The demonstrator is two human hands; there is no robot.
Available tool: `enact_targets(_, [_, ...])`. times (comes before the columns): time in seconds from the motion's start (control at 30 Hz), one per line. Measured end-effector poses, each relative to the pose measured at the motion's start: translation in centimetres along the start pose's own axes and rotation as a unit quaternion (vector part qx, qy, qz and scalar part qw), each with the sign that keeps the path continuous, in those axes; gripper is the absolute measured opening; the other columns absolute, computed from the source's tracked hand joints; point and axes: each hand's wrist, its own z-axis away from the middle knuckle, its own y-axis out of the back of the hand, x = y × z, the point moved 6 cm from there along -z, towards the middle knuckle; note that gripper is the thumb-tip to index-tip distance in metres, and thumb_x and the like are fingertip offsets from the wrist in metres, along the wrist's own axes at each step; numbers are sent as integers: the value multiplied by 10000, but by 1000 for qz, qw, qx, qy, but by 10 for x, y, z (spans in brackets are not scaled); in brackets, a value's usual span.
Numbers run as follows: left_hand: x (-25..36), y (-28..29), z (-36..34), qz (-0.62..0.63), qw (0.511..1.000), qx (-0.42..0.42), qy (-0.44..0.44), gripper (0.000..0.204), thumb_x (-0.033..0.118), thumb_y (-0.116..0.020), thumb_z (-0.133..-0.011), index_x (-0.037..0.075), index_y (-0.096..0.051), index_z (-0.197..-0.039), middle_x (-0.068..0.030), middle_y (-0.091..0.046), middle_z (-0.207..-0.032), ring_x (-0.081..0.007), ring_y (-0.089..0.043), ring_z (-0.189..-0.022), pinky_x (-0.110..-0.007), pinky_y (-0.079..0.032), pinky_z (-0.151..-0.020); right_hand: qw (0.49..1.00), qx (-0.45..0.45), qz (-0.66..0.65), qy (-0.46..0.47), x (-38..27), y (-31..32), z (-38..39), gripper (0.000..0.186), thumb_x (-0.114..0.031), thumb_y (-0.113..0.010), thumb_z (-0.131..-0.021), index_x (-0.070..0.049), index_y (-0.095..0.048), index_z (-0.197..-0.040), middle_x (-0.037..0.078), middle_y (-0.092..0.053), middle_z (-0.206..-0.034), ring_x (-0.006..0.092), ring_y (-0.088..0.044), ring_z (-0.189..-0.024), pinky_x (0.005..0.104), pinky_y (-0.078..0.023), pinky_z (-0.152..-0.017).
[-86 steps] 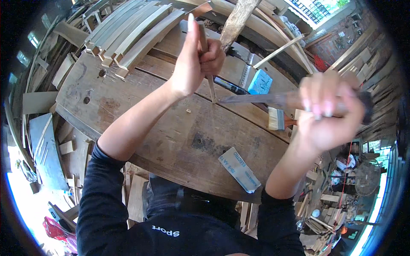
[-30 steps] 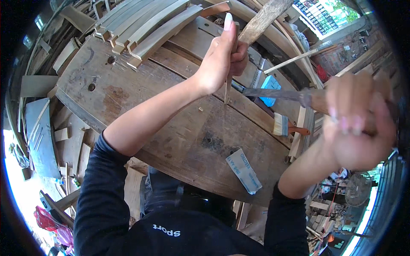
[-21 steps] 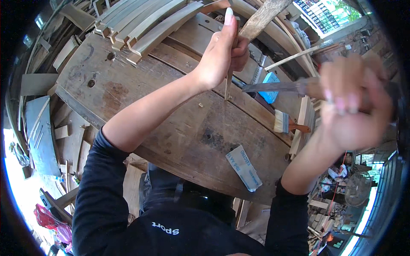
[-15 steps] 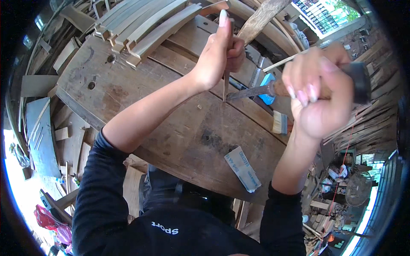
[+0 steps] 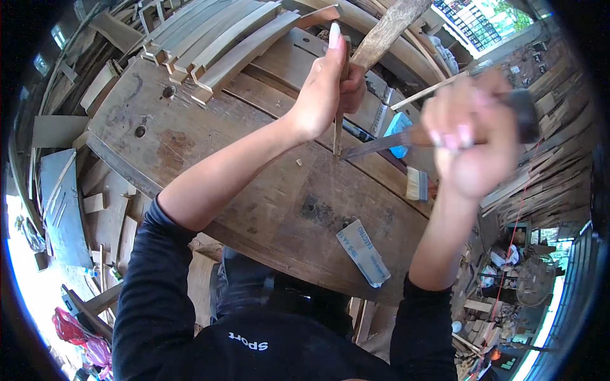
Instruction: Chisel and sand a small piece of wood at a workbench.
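Note:
My left hand is closed round a narrow wooden strip, thumb pointing up. The strip stands on end, its lower tip at the workbench top. In my right hand, blurred by motion, is a chisel with a wooden handle. Its blade points left and its edge is close beside the foot of the strip; whether they touch I cannot tell. The fingers of the right hand are wrapped round the handle, and a dark end sticks out past the hand.
Several curved wooden pieces lie at the bench's far left. A rough timber piece slants behind my left hand. Near the chisel are a blue packet and a paintbrush. A grey printed strip lies near the front edge.
The chisel has tilted, its edge now lower and slightly right against the strip's foot. My right hand has shifted a little left. My left hand keeps its hold, and the whole view has shifted slightly.

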Motion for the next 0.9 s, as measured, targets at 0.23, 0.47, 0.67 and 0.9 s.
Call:
enact_targets(0.23, [4,0,1,0,1000,1,4,678,700,-211,-950,137,-236,-573,32,-240,-523,-104,-215,-475,-267,-186,-455,990,-83,78,83,-26,-2,-1,110,-115,-431,-883,-116,-424,-774,-30,-403,-564,86,-359,-464,251,-321,-499])
enact_targets(0.47, [5,1,1,-12,1000,14,-8,683,702,-195,-949,134,-230,-572,31,-233,-520,-105,-217,-471,-265,-194,-455,995,-22,49,78,-16,-4,-10,185,-156,-432,-901,-131,-388,-723,-41,-384,-537,62,-331,-431,246,-304,-461])
enact_targets(0.67, [4,2,0,-2,1000,13,-1,681,699,-200,-950,135,-232,-571,27,-238,-522,-107,-212,-474,-272,-189,-456,999,19,24,6,-6,-12,-6,206,-126,-445,-881,-118,-376,-687,-9,-397,-532,88,-323,-424,261,-308,-459])
enact_targets(0.9, [4,1,0,7,1000,1,1,681,699,-192,-951,133,-233,-573,29,-234,-519,-106,-213,-474,-273,-182,-458,995,-77,39,42,-31,-12,-20,175,-141,-402,-904,-139,-391,-729,-47,-393,-555,73,-340,-443,242,-305,-477])
